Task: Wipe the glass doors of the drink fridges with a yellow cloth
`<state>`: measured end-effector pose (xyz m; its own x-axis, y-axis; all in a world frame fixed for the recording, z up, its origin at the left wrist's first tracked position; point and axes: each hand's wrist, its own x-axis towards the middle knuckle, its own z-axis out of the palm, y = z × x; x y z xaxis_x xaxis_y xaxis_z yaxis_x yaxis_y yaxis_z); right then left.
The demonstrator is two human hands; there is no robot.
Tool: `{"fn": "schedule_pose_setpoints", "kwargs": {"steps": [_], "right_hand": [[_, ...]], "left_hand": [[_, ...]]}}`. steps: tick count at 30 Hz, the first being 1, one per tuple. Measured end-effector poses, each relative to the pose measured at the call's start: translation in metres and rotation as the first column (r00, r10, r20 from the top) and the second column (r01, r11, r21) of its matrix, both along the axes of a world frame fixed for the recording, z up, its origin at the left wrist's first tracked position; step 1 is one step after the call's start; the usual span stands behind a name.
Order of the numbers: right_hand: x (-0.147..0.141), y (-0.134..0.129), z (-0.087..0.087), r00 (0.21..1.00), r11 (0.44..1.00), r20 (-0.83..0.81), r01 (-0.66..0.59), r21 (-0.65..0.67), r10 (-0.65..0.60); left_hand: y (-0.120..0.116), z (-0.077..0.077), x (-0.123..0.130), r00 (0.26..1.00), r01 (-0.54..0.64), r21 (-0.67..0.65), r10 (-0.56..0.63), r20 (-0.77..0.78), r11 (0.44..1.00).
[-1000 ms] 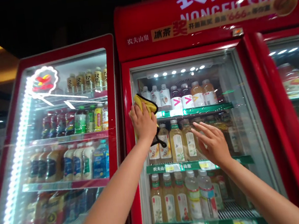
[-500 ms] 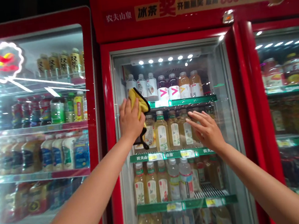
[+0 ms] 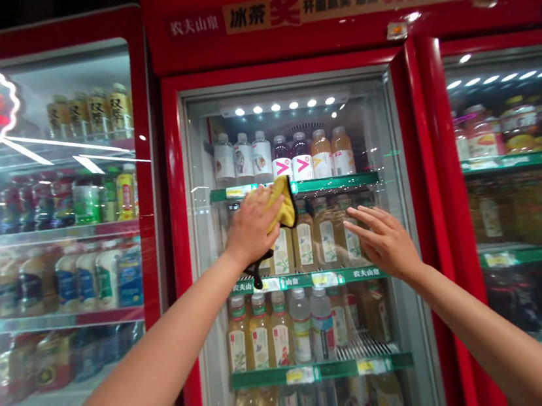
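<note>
Under the fingers of my left hand (image 3: 252, 224) is a yellow cleaning cloth (image 3: 285, 206) with black edging, held against the glass door (image 3: 387, 142) of a red drinks fridge. One dark corner of the cloth hangs below the palm. To the right, my right hand (image 3: 385, 241) is stretched toward the same glass, fingers extended and holding nothing; whether its fingertips touch the pane I cannot tell. Behind the glass, tea bottles (image 3: 305, 241) stand on the shelf level with both hands. Juice bottles (image 3: 321, 154) and white-labelled bottles fill part of the shelf above.
A second lit fridge (image 3: 145, 146) with a red frame stands at the left, a third fridge (image 3: 452, 207) adjoins at the right. Green shelf edges (image 3: 273, 377) carry price tags. Across the top runs a red header panel (image 3: 213, 52) with lettering.
My left hand has moved the cloth down and to the right across the glass, relative to the bottles. My right hand stays near the pane, slightly further right. The view has shifted slightly right.
</note>
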<state>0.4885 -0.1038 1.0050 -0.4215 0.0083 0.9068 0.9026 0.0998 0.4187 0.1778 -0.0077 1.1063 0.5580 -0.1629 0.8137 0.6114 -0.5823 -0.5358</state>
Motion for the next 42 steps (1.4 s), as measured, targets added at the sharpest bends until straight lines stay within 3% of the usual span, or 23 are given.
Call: {"fn": "schedule_pose_setpoints", "kwargs": {"steps": [3,6,8,10,12,15,17,19,22,25,27,29,33,35,38,40,42], "right_hand": [[0.008,-0.003,0.003,1.000,0.999,-0.003,-0.028,-0.015,0.028],[0.008,-0.003,0.008,0.997,0.998,-0.040,-0.062,-0.024,0.061],[0.006,-0.003,0.010,0.996,0.997,-0.057,-0.069,-0.026,0.067],[0.004,-0.004,0.008,0.997,0.998,-0.038,-0.061,-0.034,0.060],[0.007,-0.008,0.005,1.000,0.999,0.002,-0.029,-0.043,0.029],[0.017,-0.016,0.001,0.999,0.998,0.017,0.050,-0.037,-0.049],[0.025,-0.022,0.002,0.996,0.996,-0.011,0.087,-0.024,-0.088],[0.031,-0.026,0.005,0.994,0.994,-0.035,0.104,-0.017,-0.104],[0.033,-0.028,0.010,0.992,0.994,-0.056,0.109,-0.029,-0.110],[0.031,-0.028,0.012,0.991,0.994,-0.077,0.106,-0.025,-0.108],[0.032,-0.029,0.009,0.991,0.993,-0.066,0.117,-0.015,-0.118],[0.036,-0.032,0.005,0.990,0.991,-0.037,0.136,-0.007,-0.137],[0.050,-0.041,-0.002,0.984,0.985,0.033,0.175,0.004,-0.175],[0.057,-0.046,-0.002,0.980,0.981,0.056,0.193,0.017,-0.193],[0.065,-0.052,0.004,0.974,0.976,0.063,0.215,0.046,-0.217],[0.068,-0.054,0.010,0.973,0.973,0.042,0.224,0.063,-0.227],[0.071,-0.055,0.015,0.973,0.970,0.011,0.231,0.069,-0.233]], "left_hand": [[-0.003,0.024,0.015,0.919,-0.013,-0.065,0.038,0.392,0.998],[-0.017,0.049,0.062,0.819,0.016,-0.094,0.041,0.572,0.995],[-0.027,0.051,0.093,0.853,0.027,-0.072,0.014,0.522,0.997],[-0.032,0.041,0.110,0.933,0.038,-0.022,-0.027,0.360,0.999],[-0.031,0.024,0.109,0.987,0.060,0.022,-0.063,0.147,0.998],[-0.021,0.004,0.084,0.995,0.082,0.037,-0.080,-0.058,0.996],[-0.017,0.004,0.071,0.998,0.061,0.030,-0.062,0.023,0.998],[-0.017,0.017,0.072,0.972,0.039,0.009,-0.040,0.233,0.999],[-0.026,0.048,0.103,0.873,0.059,-0.025,-0.040,0.486,0.998],[-0.038,0.069,0.146,0.888,0.089,0.000,-0.080,0.453,0.996],[-0.044,0.068,0.162,0.952,0.080,0.024,-0.084,0.295,0.996],[-0.044,0.054,0.163,0.989,0.064,0.050,-0.070,0.130,0.997],[-0.033,0.014,0.129,0.991,0.075,0.138,-0.059,-0.123,0.988],[-0.028,0.005,0.113,0.987,0.068,0.150,-0.045,-0.152,0.986],[-0.029,0.020,0.115,0.998,0.026,0.082,-0.031,0.061,0.996],[-0.036,0.040,0.135,0.968,0.015,0.024,-0.021,0.252,1.000],[-0.044,0.057,0.163,0.941,0.026,0.000,-0.025,0.338,1.000]]}}
